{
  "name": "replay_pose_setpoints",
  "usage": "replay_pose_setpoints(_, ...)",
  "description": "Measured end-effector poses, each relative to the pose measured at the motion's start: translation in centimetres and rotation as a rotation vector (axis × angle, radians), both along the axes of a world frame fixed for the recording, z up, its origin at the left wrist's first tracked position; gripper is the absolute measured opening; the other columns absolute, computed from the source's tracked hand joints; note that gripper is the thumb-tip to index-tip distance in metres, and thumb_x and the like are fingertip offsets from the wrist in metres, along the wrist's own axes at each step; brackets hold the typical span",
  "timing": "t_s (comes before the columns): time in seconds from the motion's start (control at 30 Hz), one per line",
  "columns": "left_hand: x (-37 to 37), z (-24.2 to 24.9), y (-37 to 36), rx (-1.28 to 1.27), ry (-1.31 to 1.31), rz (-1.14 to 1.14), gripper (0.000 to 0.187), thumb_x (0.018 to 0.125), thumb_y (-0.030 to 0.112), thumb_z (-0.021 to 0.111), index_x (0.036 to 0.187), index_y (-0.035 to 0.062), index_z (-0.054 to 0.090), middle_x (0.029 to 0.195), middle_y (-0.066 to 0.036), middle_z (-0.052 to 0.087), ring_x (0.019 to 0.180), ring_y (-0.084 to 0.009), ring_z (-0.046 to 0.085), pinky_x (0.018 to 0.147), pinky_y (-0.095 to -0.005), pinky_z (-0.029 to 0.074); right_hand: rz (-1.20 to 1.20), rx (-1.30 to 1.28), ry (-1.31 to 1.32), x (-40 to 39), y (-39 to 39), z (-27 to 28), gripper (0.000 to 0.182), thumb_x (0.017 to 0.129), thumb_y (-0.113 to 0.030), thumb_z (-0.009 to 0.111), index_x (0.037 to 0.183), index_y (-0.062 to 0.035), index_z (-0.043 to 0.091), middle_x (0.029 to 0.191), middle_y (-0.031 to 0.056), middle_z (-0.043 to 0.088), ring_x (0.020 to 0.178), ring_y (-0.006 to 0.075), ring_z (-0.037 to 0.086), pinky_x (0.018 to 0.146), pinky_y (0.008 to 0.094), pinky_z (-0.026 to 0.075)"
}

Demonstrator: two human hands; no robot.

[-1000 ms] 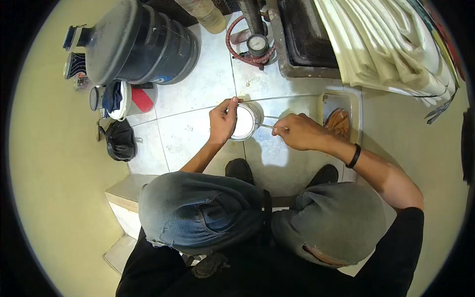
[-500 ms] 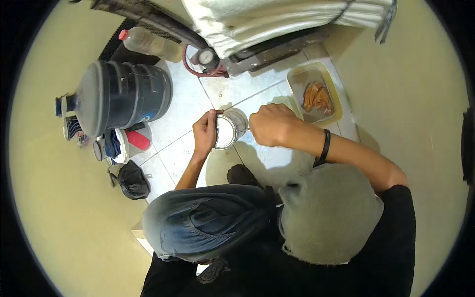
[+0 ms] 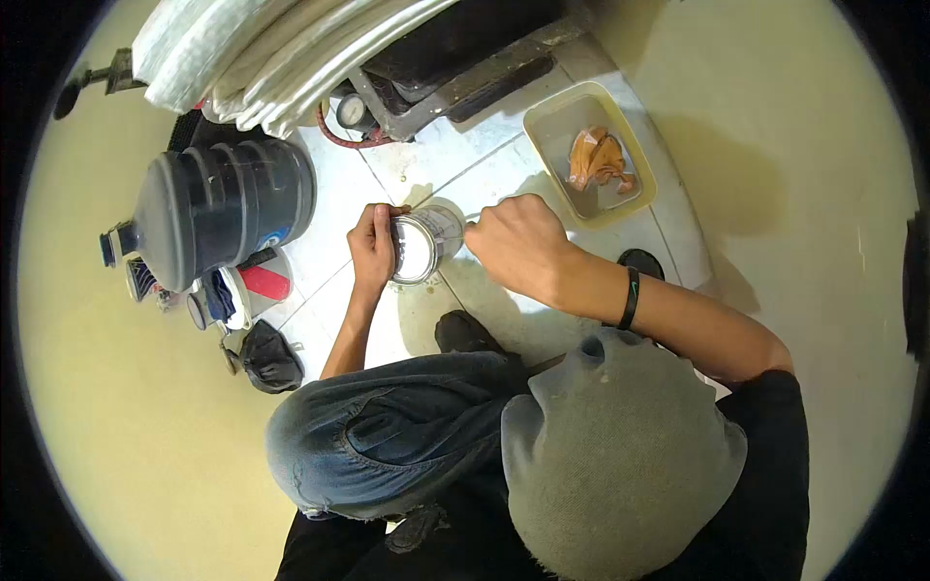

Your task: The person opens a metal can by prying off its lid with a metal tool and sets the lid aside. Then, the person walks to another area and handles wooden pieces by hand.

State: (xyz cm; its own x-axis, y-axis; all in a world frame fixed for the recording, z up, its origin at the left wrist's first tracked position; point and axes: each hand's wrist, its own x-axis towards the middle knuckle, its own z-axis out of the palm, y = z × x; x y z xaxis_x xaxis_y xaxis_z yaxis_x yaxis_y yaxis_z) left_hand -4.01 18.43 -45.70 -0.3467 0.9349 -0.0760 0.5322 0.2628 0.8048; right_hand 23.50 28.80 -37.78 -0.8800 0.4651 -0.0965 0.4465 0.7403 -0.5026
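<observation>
A paint tin [image 3: 415, 250] with a silvery rim and a white top stands tilted over the tiled floor, its greyish side turned to the right. My left hand [image 3: 372, 244] wraps around its left side, thumb along the rim. Close against the right side of the tin is my right hand [image 3: 518, 239], fingers curled into a fist. Whatever that fist grips is too small to make out. A black wristband [image 3: 632, 298] circles my right wrist.
A yellowish tub [image 3: 647, 194] with a crumpled orange cloth [image 3: 596, 160] stands at upper right. On the left lies a big water jug [image 3: 213, 208], with a red item [image 3: 264, 283] and a black bag [image 3: 269, 358] below. White folded fabric [image 3: 281, 58] and a pressure gauge [image 3: 351, 112] are above.
The view has shifted, so the tub, tin and hands appear further left. Both hands keep their places at the tin; the right fist's angle looks slightly different.
</observation>
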Motion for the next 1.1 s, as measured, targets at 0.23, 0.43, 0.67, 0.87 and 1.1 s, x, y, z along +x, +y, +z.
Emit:
replay_pose_setpoints(0.23, 0.5, 1.0, 0.5, -0.003, 0.045, -0.061, 0.035, 0.116, 0.023, 0.053, 0.103, -0.0044, 0.070, 0.094, -0.016, 0.081, 0.063, -0.0073, 0.052, 0.060, -0.0290, 0.047, 0.004, 0.059, 0.009, -0.8, -0.8, -0.4, 0.012, 0.086, -0.017, 0.071, 0.084, -0.0091, 0.081, 0.081, 0.0123, 0.079, 0.077, 0.0262, 0.080, 0.064, 0.0386, 0.060)
replay_pose_setpoints(0.43, 2.1, -0.7, -1.8, -0.038, -0.010, 0.424, 0.045, 0.117, 0.035, 0.052, 0.113, -0.0049, 0.072, 0.087, -0.007, 0.070, 0.080, -0.0102, 0.060, 0.079, -0.0307, 0.053, 0.043, 0.067, -0.091, -1.1, -1.5, -0.2, 0.014, 0.087, -0.016, 0.071, 0.090, -0.0047, 0.079, 0.076, 0.0089, 0.078, 0.069, 0.0253, 0.079, 0.057, 0.0382, 0.060)
replay_pose_setpoints(0.67, 3.0, -0.5, -2.0, -0.003, 0.038, 0.377, 0.048, 0.117, 0.037, 0.052, 0.111, -0.0017, 0.079, 0.067, 0.001, 0.054, 0.063, -0.0064, 0.042, 0.058, -0.0286, 0.036, 0.028, -0.197, -0.028, -0.6, -1.1, 0.2, 0.016, 0.092, -0.014, 0.067, 0.097, -0.0034, 0.077, 0.092, 0.0204, 0.079, 0.090, 0.0347, 0.080, 0.078, 0.0441, 0.064)
replay_pose_setpoints(0.87, 2.2, -0.9, -2.2, -0.029, 0.042, 0.413, 0.047, 0.116, 0.038, 0.054, 0.110, 0.0000, 0.080, 0.065, 0.000, 0.056, 0.060, -0.0058, 0.043, 0.055, -0.0289, 0.035, -0.062, -0.508, 0.006, -1.1, 0.0, -1.2, 0.019, 0.095, -0.008, 0.063, 0.100, 0.0025, 0.077, 0.085, 0.0304, 0.073, 0.082, 0.0483, 0.075, 0.076, 0.0527, 0.061)
replay_pose_setpoints(1.1, 2.3, -0.2, -2.2, -0.047, 0.019, 0.454, 0.045, 0.116, 0.037, 0.056, 0.109, -0.0001, 0.080, 0.064, 0.000, 0.055, 0.058, -0.0054, 0.041, 0.053, -0.0285, 0.034, -0.101, -0.656, 0.019, -1.8, 0.6, -1.8, 0.018, 0.098, -0.011, 0.064, 0.099, 0.0004, 0.079, 0.087, 0.0288, 0.075, 0.084, 0.0478, 0.074, 0.079, 0.0541, 0.058)
